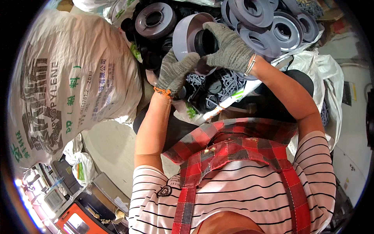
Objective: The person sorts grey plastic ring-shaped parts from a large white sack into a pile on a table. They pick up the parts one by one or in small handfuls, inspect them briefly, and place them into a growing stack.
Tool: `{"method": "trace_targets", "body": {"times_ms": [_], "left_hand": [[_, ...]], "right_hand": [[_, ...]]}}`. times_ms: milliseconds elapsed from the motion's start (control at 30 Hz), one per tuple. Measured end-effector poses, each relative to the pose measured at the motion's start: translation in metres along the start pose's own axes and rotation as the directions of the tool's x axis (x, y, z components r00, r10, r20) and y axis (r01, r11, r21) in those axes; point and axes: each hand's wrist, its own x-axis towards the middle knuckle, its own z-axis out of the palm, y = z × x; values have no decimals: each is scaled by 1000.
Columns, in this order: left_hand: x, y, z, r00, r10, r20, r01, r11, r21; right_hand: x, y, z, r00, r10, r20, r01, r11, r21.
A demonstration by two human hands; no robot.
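My left hand (178, 71), in a grey knit glove, is closed on the lower edge of a round grey plastic part (185, 37) with a tall curved wall. My right hand (230, 47), gloved alike, curls over a black ribbed ring (205, 43) at the part's centre. Its fingertips press the ring's upper rim, and its thumb lies close to the left thumb. The palm sides of both hands are hidden. Beneath them, grey plastic strips (230, 84) and black round pieces (213, 84) lie in an open white sack.
A big white woven sack (97, 74) stands full on the left. Grey flanged rings (260, 41) are piled at the upper right, and another grey ring (156, 20) lies on black parts at the upper left. An orange-framed item (72, 218) sits at the lower left.
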Motion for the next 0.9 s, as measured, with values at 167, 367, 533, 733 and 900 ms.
{"method": "trace_targets", "body": {"times_ms": [167, 367, 533, 733, 900], "left_hand": [[-4, -21, 3, 976, 185, 111, -208, 945, 252], [-6, -15, 8, 987, 92, 129, -120, 967, 226], [-4, -7, -12, 995, -51, 88, 39, 990, 135], [-3, -14, -7, 993, 2, 115, -13, 995, 99], [7, -27, -5, 930, 206, 304, -350, 750, 561]], "right_hand": [[9, 13, -2, 950, 282, 137, -311, 902, 299], [-1, -4, -8, 986, 153, 63, -154, 988, 16], [-8, 2, -7, 976, -173, 135, 186, 978, -95], [-13, -1, -5, 977, -196, 82, 196, 981, 11], [-1, 54, 32, 865, 278, 418, -502, 472, 725]]}}
